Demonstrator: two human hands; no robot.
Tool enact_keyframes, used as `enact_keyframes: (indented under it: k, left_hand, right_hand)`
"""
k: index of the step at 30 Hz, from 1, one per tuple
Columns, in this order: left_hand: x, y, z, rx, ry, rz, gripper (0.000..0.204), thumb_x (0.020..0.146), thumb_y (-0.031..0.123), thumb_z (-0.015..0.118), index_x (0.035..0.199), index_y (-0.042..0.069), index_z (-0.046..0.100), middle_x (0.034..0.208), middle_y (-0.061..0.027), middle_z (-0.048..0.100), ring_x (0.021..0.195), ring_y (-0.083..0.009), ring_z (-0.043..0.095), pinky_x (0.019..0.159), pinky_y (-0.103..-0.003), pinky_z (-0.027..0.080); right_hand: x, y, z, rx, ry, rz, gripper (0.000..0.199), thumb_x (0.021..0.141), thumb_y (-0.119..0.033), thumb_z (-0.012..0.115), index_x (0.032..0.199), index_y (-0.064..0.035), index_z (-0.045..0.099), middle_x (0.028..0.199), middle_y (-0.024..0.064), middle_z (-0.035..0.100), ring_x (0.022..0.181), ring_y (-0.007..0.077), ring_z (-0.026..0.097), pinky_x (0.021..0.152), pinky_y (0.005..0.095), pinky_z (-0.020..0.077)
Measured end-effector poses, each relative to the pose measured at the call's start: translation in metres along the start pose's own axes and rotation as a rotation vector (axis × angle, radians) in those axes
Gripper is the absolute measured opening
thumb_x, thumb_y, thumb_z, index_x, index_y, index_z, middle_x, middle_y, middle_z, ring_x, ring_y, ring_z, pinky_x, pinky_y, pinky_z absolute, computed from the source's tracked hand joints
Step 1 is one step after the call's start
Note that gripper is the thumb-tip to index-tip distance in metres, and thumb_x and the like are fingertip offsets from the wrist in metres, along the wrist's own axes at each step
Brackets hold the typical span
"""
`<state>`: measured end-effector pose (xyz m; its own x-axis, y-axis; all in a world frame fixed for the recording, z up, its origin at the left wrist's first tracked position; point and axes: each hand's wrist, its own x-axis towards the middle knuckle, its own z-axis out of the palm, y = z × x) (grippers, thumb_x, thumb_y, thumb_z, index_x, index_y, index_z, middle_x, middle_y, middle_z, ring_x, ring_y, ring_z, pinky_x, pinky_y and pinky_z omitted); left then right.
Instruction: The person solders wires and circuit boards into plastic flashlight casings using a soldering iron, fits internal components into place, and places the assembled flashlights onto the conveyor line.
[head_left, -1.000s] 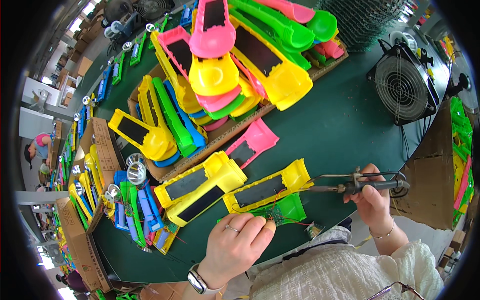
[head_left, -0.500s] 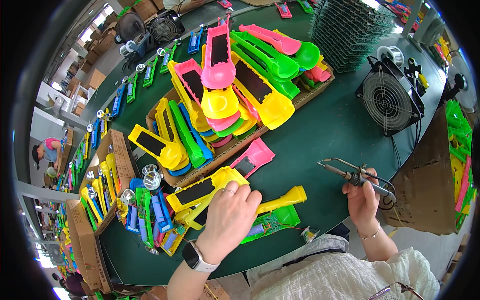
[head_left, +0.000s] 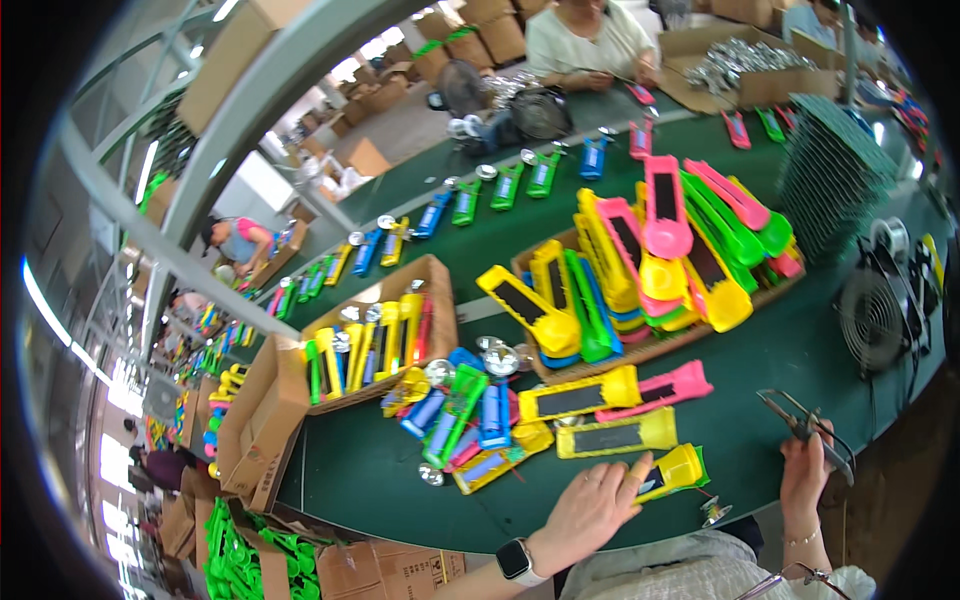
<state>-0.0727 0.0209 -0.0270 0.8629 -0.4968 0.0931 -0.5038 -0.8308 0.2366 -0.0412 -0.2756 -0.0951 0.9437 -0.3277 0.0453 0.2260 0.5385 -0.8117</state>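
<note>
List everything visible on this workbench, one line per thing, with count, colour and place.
Green table top: one, dark green, spans the view.
Yellow plastic torch body with green underside: one, nearest edge, under the left fingertips.
Yellow torch bodies with dark panels: two, lying flat just beyond it.
Pink torch body: one, beside those.
Stacked torch bodies: many, yellow, pink, green, blue, on a flat board at centre.
Cardboard box of torches: one, brown, centre left.
Small black fan: one, right edge.
Left hand: touches the yellow torch body; wrist wears a watch.
Right hand: holds a soldering tool, raised.
</note>
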Motion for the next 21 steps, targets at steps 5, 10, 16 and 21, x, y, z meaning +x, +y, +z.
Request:
enact_keyframes:
  k: [5,10,16,21]
  left_hand:
    - [-0.029,-0.04,-0.077,-0.237,0.178,-0.409,0.057,0.073,0.024,0.069,0.115,-0.002,0.041,0.098,-0.0194,0.056,0.083,-0.0329,0.057,0.075,-0.038,0.046]
    - [-0.051,-0.182,-0.149,-0.004,0.575,-0.915,0.044,0.075,0.02,0.06,0.105,0.001,0.034,0.087,-0.027,0.057,0.079,-0.0418,0.058,0.071,-0.044,0.045]
    - [-0.088,-0.324,-0.124,0.225,0.396,-1.145,0.047,0.072,0.027,0.064,0.101,0.003,0.036,0.087,-0.0254,0.059,0.082,-0.0415,0.058,0.072,-0.047,0.046]
    - [-0.047,-0.306,-0.141,0.671,0.028,-1.204,0.057,0.07,0.047,0.066,0.103,0.002,0.053,0.091,-0.0189,0.062,0.087,-0.0326,0.06,0.07,-0.043,0.05]
  right_hand:
    - [0.004,0.005,-0.014,-0.039,0.006,-0.025,0.022,0.089,-0.02,0.052,0.107,-0.01,0.043,0.087,-0.002,0.047,0.07,0.0061,0.044,0.066,0.0248,0.0379]
    - [0.002,0.008,-0.015,-0.096,0.033,-0.036,0.025,0.091,-0.021,0.049,0.111,-0.0081,0.042,0.087,-0.0024,0.047,0.069,0.0052,0.044,0.066,0.0244,0.0372]
    - [0.004,0.013,-0.029,-0.063,0.062,-0.029,0.025,0.092,-0.022,0.047,0.113,-0.0087,0.041,0.09,-0.0021,0.049,0.073,0.0052,0.045,0.066,0.0242,0.0365]
    - [0.003,0.014,-0.034,-0.06,0.159,-0.02,0.028,0.091,-0.021,0.047,0.116,-0.0092,0.04,0.094,-0.0014,0.05,0.075,0.006,0.046,0.065,0.0243,0.0384]
